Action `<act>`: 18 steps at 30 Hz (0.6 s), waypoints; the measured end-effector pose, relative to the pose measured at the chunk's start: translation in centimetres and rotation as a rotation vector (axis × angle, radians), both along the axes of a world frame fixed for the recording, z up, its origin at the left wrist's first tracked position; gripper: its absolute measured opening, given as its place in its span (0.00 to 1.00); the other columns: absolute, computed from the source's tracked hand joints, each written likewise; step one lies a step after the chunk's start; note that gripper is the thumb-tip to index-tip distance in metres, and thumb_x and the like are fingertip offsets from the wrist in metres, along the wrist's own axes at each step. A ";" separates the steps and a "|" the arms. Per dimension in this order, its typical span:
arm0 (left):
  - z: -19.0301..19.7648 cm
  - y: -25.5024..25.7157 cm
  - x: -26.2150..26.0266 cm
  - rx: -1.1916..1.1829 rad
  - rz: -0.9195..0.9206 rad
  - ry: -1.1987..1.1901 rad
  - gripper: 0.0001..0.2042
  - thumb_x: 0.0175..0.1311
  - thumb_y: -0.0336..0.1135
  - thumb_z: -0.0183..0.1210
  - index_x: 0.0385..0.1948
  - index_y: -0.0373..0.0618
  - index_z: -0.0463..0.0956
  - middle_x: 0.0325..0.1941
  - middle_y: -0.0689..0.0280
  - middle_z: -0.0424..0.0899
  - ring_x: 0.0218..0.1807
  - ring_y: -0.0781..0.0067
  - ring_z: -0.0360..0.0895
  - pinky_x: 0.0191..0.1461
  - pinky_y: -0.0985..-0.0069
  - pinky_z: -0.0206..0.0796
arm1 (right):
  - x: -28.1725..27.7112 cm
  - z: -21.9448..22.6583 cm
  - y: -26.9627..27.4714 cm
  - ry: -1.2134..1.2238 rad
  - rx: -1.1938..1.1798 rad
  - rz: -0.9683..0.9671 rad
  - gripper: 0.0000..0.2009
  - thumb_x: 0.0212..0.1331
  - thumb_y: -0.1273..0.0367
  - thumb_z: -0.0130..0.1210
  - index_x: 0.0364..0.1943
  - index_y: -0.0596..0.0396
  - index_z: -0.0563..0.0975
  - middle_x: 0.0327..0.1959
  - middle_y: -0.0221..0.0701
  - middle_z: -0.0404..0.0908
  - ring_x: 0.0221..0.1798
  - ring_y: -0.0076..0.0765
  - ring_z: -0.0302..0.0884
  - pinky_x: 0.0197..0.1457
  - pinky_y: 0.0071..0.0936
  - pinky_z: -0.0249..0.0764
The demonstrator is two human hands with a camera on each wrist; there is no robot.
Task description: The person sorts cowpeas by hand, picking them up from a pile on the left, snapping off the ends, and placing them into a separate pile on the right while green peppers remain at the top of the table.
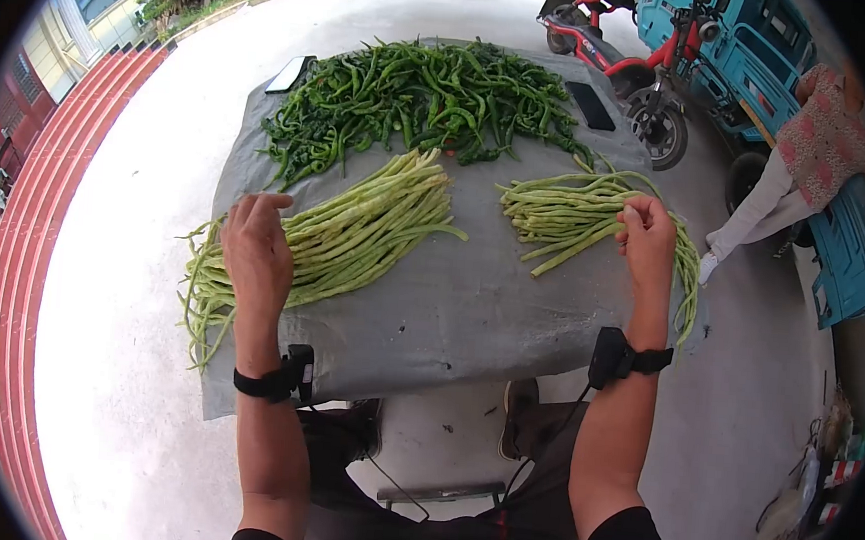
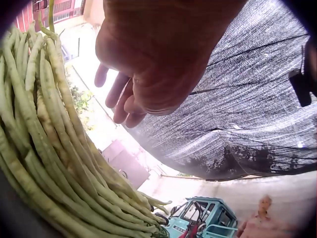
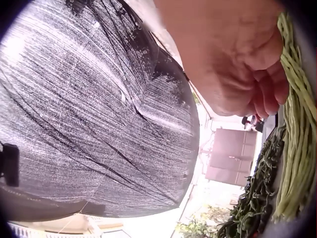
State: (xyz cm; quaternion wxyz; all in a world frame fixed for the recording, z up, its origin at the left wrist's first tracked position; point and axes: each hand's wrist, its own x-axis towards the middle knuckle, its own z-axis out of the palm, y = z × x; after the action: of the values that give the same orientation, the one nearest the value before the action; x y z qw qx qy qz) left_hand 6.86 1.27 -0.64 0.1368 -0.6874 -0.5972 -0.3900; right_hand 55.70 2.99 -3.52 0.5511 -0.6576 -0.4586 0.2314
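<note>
A large bunch of pale green long beans (image 1: 371, 221) lies on the left of a grey-covered table (image 1: 470, 308), and a smaller bunch of long beans (image 1: 557, 207) lies on the right. My left hand (image 1: 258, 248) is over the larger bunch, its fingers loosely bent; in the left wrist view nothing shows between them. Over the right end of the smaller bunch is my right hand (image 1: 649, 243), with thumb and fingers loosely curled. Beans (image 3: 297, 109) run beside those fingers in the right wrist view, and no bean shows in their grasp.
A heap of green chili peppers (image 1: 424, 99) covers the table's far side, with a phone (image 1: 291, 74) at its left and a dark phone (image 1: 590, 105) at its right. Beyond stand a red scooter (image 1: 618, 57), a blue three-wheeler (image 1: 748, 61) and a person (image 1: 828, 137).
</note>
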 end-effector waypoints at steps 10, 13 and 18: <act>-0.4 1.0 7.3 -0.062 -0.323 0.079 0.11 0.67 0.22 0.58 0.47 0.46 0.84 0.48 0.60 0.85 0.56 0.52 0.79 0.57 0.57 0.68 | -0.5 -0.4 -1.0 -0.248 -0.110 0.158 0.07 0.69 0.72 0.57 0.45 0.60 0.81 0.32 0.32 0.84 0.29 0.29 0.81 0.36 0.33 0.78; -1.4 2.0 8.5 -0.085 -0.290 0.145 0.13 0.69 0.27 0.56 0.51 0.47 0.83 0.50 0.58 0.85 0.56 0.50 0.79 0.59 0.57 0.66 | -0.9 -0.1 -1.1 -0.234 -0.101 0.203 0.07 0.71 0.71 0.57 0.45 0.60 0.81 0.31 0.32 0.84 0.28 0.29 0.81 0.36 0.33 0.78; -2.0 3.1 9.1 -0.106 -0.192 0.096 0.14 0.71 0.29 0.57 0.56 0.48 0.81 0.51 0.59 0.86 0.58 0.50 0.78 0.60 0.56 0.65 | -1.0 -0.2 -1.1 -0.264 -0.101 0.231 0.07 0.72 0.71 0.58 0.46 0.59 0.80 0.31 0.33 0.84 0.29 0.29 0.82 0.36 0.34 0.78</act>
State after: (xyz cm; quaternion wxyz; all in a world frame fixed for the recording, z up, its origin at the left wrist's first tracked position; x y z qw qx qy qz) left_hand 15.94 4.33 -2.69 0.0907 -0.7657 -0.5410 -0.3358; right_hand 54.72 1.89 -3.68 0.4222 -0.6522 -0.5869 0.2277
